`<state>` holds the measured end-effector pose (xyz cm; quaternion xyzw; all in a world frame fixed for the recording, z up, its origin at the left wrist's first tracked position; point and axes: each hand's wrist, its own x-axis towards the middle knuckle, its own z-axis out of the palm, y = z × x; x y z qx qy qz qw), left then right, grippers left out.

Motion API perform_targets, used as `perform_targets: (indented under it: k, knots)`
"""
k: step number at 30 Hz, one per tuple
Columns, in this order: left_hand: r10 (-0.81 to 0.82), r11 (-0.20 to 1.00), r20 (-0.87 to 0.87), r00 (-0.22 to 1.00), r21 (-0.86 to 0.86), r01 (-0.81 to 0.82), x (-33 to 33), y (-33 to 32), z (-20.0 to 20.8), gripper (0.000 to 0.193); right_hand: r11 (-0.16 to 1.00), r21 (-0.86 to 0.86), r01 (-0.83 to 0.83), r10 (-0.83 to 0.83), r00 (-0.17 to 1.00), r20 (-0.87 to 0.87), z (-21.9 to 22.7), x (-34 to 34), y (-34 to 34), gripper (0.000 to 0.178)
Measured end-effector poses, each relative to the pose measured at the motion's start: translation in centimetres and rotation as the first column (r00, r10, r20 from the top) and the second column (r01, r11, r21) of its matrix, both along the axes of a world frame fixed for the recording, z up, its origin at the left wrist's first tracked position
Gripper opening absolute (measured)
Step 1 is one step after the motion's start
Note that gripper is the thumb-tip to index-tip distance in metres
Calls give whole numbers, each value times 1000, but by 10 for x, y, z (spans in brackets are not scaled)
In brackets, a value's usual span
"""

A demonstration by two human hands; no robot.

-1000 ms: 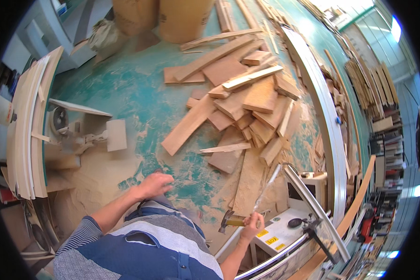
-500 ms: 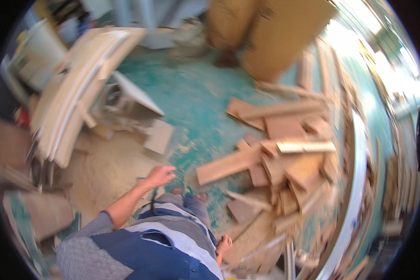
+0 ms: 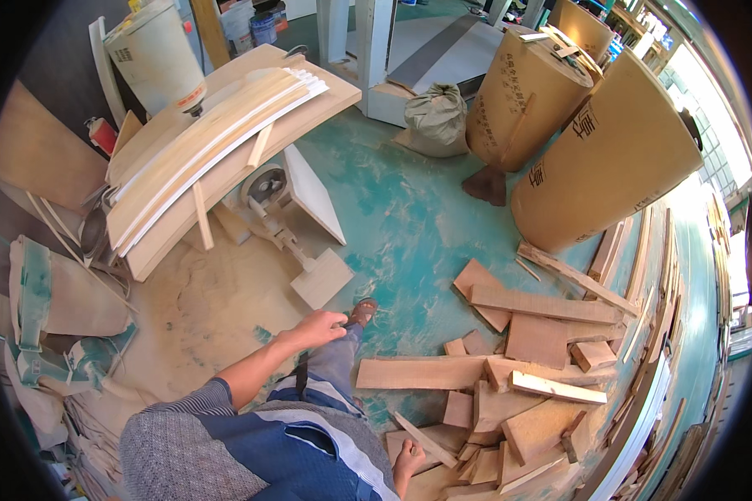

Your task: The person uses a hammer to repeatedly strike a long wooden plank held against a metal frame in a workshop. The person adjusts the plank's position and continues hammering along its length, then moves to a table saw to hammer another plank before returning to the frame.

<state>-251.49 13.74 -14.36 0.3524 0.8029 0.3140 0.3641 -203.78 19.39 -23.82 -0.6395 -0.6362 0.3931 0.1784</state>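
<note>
My left hand (image 3: 319, 328) hangs in front of my body, above the sawdust-covered floor. Its fingers are curled in loosely, and I see nothing in them. Low at my right side is my right hand (image 3: 409, 457), also curled closed, with no object visible in it. Beyond it lies a heap of wood offcuts (image 3: 536, 341), and a thin wood strip (image 3: 424, 437) shows beside that hand. One sandalled foot (image 3: 363, 311) is forward on the green floor. Neither hand touches any of the wood.
At left a machine table (image 3: 342, 90) carries several curved wood strips (image 3: 217, 142). A pedal (image 3: 322, 278) juts out below it. Large brown drums (image 3: 606, 159) and a tied sack (image 3: 435, 117) stand ahead. Long boards (image 3: 643, 426) line the right side.
My view has shifted, bringing the machine table, drums and sack lower and more fully into sight. One foot now shows stepped forward. The left hand's fingers look more curled.
</note>
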Motion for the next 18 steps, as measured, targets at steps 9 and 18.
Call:
perform_targets:
  k: [9, 18]
  knots:
    - [-14, 993, -47, 999, 116, 20, -142, 152, -23, 39, 994, 51, 100, -105, 990, 96, 21, -91, 91, 30]
    - [-121, 984, 29, 992, 138, 116, -208, 325, 15, 36, 810, -217, 545, -578, 803, -143, 12, -198, 176, 27]
